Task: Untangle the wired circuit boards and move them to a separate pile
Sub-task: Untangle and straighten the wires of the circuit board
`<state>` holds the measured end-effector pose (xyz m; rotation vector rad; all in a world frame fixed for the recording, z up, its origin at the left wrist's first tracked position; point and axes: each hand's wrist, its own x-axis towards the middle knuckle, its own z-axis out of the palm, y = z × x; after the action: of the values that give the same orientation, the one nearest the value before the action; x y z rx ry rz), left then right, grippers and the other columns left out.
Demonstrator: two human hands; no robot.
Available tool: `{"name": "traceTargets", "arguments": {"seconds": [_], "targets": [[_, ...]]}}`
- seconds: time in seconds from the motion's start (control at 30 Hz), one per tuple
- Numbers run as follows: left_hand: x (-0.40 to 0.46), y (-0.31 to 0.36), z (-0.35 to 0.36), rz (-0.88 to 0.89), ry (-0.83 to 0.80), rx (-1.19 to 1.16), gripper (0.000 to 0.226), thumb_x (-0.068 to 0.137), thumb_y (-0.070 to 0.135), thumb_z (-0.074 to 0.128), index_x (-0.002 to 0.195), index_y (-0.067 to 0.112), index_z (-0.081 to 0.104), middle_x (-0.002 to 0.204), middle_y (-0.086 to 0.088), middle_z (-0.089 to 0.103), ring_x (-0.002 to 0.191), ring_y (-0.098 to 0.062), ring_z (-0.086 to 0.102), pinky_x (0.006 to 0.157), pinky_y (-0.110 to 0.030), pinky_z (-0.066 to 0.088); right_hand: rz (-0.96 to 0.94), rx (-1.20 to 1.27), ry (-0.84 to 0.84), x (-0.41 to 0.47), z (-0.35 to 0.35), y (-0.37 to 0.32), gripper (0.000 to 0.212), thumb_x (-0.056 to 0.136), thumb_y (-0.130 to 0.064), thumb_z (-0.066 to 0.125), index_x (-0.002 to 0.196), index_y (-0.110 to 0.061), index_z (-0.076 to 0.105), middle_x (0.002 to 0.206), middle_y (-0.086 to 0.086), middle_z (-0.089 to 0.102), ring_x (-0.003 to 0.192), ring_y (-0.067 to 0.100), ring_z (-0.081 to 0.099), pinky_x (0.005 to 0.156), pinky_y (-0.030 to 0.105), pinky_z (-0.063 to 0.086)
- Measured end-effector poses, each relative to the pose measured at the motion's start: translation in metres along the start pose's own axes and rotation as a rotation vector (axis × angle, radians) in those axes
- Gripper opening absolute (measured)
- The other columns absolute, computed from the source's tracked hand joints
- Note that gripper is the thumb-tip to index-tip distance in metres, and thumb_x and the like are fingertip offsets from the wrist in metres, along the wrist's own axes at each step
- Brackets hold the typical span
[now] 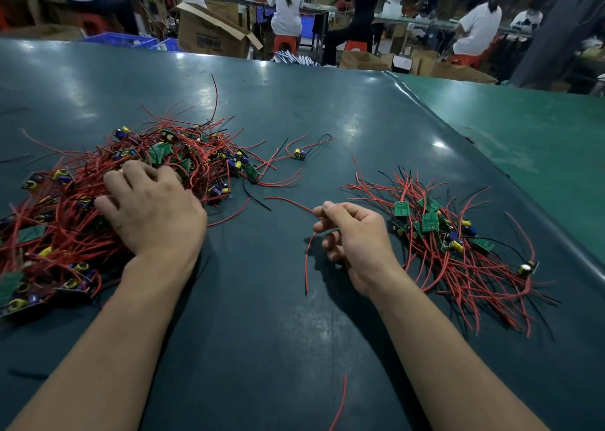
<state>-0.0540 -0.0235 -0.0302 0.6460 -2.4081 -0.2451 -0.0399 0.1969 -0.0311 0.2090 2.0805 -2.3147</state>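
Note:
A large tangled heap of small green circuit boards with red and black wires [183, 155] covers the left of the dark green table. My left hand [150, 208] lies on top of this heap, fingers spread and pressing into the wires. A smaller, straighter pile of wired boards [458, 247] lies at the right. Between the two, my right hand [353, 240] pinches a red wire [307, 267] between thumb and forefinger; one end trails left toward the heap, the other hangs down to the table. Whatever board is on that wire is hidden.
One single wired board [298, 155] lies apart behind the gap between the piles. A loose red wire [342, 398] lies near the front edge. The table [294, 332] ends at the right in a lighter green surface [540, 142]. People sit at benches beyond.

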Motion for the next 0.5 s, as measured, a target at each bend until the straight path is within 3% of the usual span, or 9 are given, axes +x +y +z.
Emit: {"name": "traceTargets", "arguments": {"seconds": [0.13,0.27,0.4,0.5], "targets": [[0.002,-0.004,-0.007,-0.015,0.140,-0.076,0.030,0.081,0.011,0.062,0.111,0.011,0.059,0.124,-0.022,0.044,0.119,-0.046,0.038,0.097,-0.054,0.031,-0.002,-0.011,-0.006,-0.001,-0.001,0.000,0.024,0.097,-0.020,0.058,0.078,-0.010,0.069,0.061,-0.001,0.065,0.041,0.009,0.047,0.036,0.018,0.032],[0.005,-0.012,-0.006,-0.058,0.056,-0.096,0.036,0.081,0.003,0.060,0.116,0.009,0.062,0.128,-0.023,0.045,0.118,-0.047,0.039,0.097,-0.052,0.033,0.000,-0.010,-0.006,0.000,-0.002,0.000,0.024,0.097,-0.020,0.058,0.078,-0.010,0.070,0.061,0.000,0.065,0.042,0.009,0.048,0.036,0.018,0.033],[0.005,-0.009,-0.007,0.009,0.105,-0.138,0.045,0.081,-0.002,0.059,0.125,0.010,0.060,0.120,-0.023,0.059,0.111,-0.044,0.048,0.092,-0.052,0.037,-0.001,-0.014,-0.013,0.000,-0.002,0.002,0.025,0.097,-0.020,0.059,0.077,-0.011,0.070,0.063,0.001,0.065,0.042,0.009,0.048,0.036,0.018,0.033],[-0.001,-0.003,-0.006,0.048,0.122,-0.174,0.043,0.083,0.001,0.060,0.124,0.014,0.061,0.116,-0.017,0.065,0.107,-0.039,0.054,0.100,-0.051,0.031,0.001,-0.008,-0.015,0.000,-0.004,0.001,0.025,0.097,-0.020,0.058,0.077,-0.011,0.070,0.062,0.001,0.065,0.042,0.009,0.048,0.036,0.017,0.033]]}}
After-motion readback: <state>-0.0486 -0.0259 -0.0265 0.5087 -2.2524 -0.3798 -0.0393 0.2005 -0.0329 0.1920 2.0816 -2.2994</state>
